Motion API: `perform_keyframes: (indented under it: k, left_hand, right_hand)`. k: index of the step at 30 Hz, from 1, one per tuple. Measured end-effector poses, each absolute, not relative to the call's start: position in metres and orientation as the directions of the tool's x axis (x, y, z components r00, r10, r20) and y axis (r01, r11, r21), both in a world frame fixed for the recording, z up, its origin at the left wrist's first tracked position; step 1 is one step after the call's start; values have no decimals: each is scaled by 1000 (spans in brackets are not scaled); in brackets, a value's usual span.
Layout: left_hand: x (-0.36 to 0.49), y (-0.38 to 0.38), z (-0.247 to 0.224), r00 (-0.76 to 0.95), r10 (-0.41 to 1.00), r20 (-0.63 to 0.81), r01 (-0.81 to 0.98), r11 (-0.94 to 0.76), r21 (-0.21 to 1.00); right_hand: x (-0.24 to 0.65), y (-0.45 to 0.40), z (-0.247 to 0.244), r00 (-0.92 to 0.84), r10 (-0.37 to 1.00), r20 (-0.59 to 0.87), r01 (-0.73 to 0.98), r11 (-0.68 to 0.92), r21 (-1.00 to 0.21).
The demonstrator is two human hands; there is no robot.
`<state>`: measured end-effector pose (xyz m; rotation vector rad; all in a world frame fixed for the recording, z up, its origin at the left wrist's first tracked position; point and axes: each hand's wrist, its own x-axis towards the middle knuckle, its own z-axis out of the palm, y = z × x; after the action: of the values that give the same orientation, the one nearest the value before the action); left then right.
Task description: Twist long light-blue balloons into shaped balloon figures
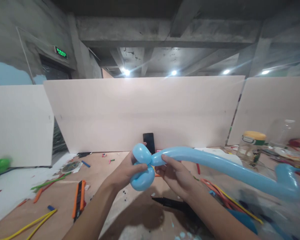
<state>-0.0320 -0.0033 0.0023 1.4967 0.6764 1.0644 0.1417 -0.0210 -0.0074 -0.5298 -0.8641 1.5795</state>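
Observation:
A long light-blue modelling balloon (210,161) stretches from the middle of the view to the right, its far end bent upward. At its left end are twisted round bubbles, one above and one below. My left hand (127,170) is wrapped around these bubbles, its thumb lying across them near the twist. My right hand (176,175) grips the long section just right of the twist, thumb on top and fingers curled underneath. A bit of yellow shows between the hands by the twist; what it is I cannot make out.
An orange utility knife (79,199) lies left, near yellow uninflated balloons (37,225). A black phone (149,142) leans on the white board (145,113). A yellow-lidded jar (252,148) stands right. Loose balloons (222,193) and a black pointed tool (168,202) lie near my right arm.

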Motion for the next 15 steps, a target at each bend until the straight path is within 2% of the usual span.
perform_keyframes:
  k: [2,3,5,7,9,12,15]
  left_hand:
    - [-31,2,0,319,914,250,-77,-238,968]
    - [-29,5,-1,242,940,242,-37,-241,970]
    - [-27,9,-3,104,971,216,35,-221,975]
    - [-26,11,-3,17,982,190,92,-190,977]
    - [-25,9,-2,-16,983,184,138,-180,974]
    - [-25,2,3,113,975,190,105,-202,974]
    - [-26,-3,5,364,912,189,-31,-191,981]
  right_hand:
    - [140,-24,-10,-179,975,129,-605,-6,-796]
    - [138,-26,-13,-139,977,159,-559,55,-827]
    - [133,-30,-20,-36,955,294,-414,253,-874]
    - [130,-33,-26,15,893,450,-290,434,-853]
    - [130,-33,-29,5,842,539,-230,526,-819]
    - [136,-28,-28,-43,849,526,-161,514,-843]
    - [141,-19,-27,-30,913,406,-308,378,-873]
